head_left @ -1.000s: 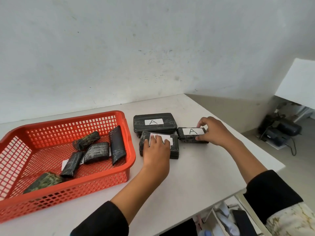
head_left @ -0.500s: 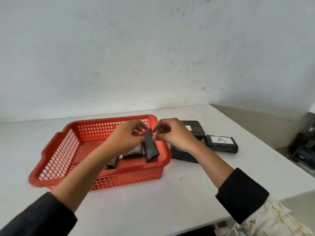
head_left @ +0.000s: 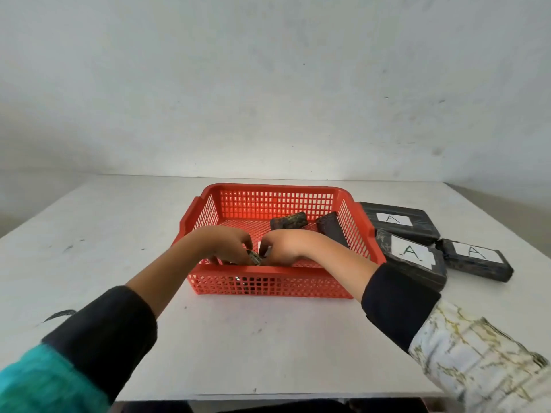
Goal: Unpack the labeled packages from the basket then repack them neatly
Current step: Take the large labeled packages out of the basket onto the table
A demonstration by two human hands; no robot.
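- Packages: three labeled "A" sit out on the table [head_left: 268, 338] right of the basket [head_left: 269, 286] — big one at the back [head_left: 399, 222], one in front of it [head_left: 413, 257] touching it, a smaller one [head_left: 477, 259] just beside that on the right.
- More remain in the basket: a mottled one [head_left: 288, 220] and a dark one [head_left: 331, 229] leaning by the right wall, plus whatever's under my hands at the front wall.
- Change: a second ago both hands were out on the table squaring up the "A" row; half a second ago they were at the basket's right side on the dark upright package. Now both are down at the front of the basket.
- Left hand [head_left: 226, 245]: fingers curled down, pinching a small mottled package [head_left: 255, 257].
- Right hand [head_left: 286, 245]: fingers curled toward the same package, touching it; can't tell if it's really gripping or just steadying.
- Dark package looks left behind.
- Read: unpacking isn't finished; my guess is this small one comes out next, then the remaining two. Repacking not started.
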